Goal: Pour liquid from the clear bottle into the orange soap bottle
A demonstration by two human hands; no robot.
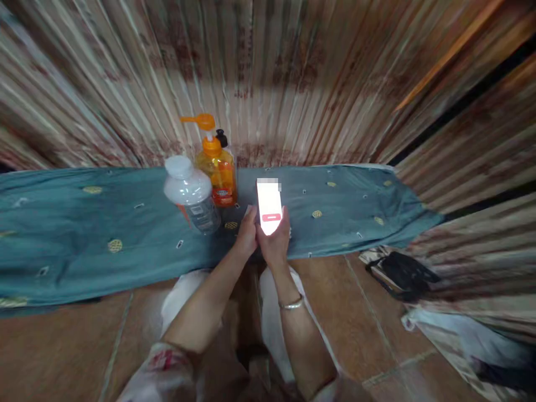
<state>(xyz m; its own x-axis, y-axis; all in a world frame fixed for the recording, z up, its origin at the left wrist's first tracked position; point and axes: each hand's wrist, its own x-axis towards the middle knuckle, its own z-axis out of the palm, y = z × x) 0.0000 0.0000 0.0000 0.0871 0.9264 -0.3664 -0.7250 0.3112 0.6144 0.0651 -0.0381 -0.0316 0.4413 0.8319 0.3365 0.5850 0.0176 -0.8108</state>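
A smartphone (269, 200) with a bright white screen and a red button low on it is held upright over the bench. My right hand (275, 243) wraps round its lower right side, thumb along the edge. At the phone's lower left edge, my left hand (247, 233) is closed against it; the fingers behind are hidden. To the left stand a clear plastic bottle (188, 192) with a white cap and an orange pump bottle (220, 173) of amber liquid. Behind the pump bottle, a black-topped bottle (221, 137) is mostly hidden.
A teal patterned cloth (138, 223) covers the long, low bench. Pleated curtains (293, 84) hang behind it and on the right. On the tiled floor (335, 301) at right lie a dark bag-like item (404, 272) and pale fabric (469, 340).
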